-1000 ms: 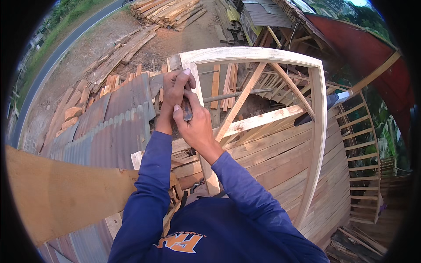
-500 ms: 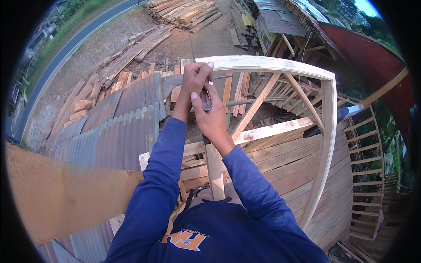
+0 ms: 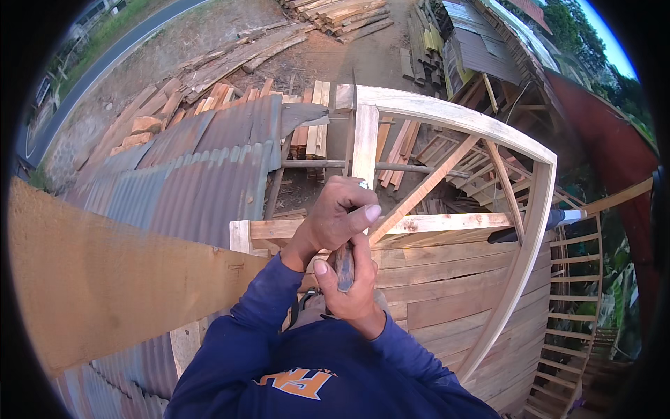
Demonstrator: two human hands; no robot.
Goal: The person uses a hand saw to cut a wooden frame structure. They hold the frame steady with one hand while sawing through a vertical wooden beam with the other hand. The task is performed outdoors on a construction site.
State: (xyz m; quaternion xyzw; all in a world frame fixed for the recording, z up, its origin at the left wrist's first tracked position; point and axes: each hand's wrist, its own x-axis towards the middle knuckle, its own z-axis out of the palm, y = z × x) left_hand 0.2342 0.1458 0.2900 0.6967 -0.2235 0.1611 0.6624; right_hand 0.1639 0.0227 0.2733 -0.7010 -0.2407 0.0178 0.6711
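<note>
A handsaw (image 3: 350,150) shows nearly edge-on as a thin dark strip, crossing the left end of the curved pale beam (image 3: 433,105) beside an upright post (image 3: 364,143). Its worn wooden handle (image 3: 345,269) sits in my right hand (image 3: 354,285), whose fingers wrap round it close to my body. Just ahead, my left hand (image 3: 340,215) is closed over the saw, its thumb pointing right. The exact place of the left fingers on the saw is hidden. A short beam end (image 3: 345,98) sticks out left of the blade.
Diagonal braces (image 3: 426,185) and a horizontal rail (image 3: 447,222) join the frame above a plank surface (image 3: 447,283). A wide board (image 3: 125,279) juts in at left, over corrugated roofing (image 3: 209,164). Stacked lumber (image 3: 342,17) lies below; a slatted wooden rack (image 3: 576,297) stands at right.
Both hands have drawn back from the beam toward my body with the saw, uncovering the beam's left end and the upright post. The view has shifted, so the frame sits farther right.
</note>
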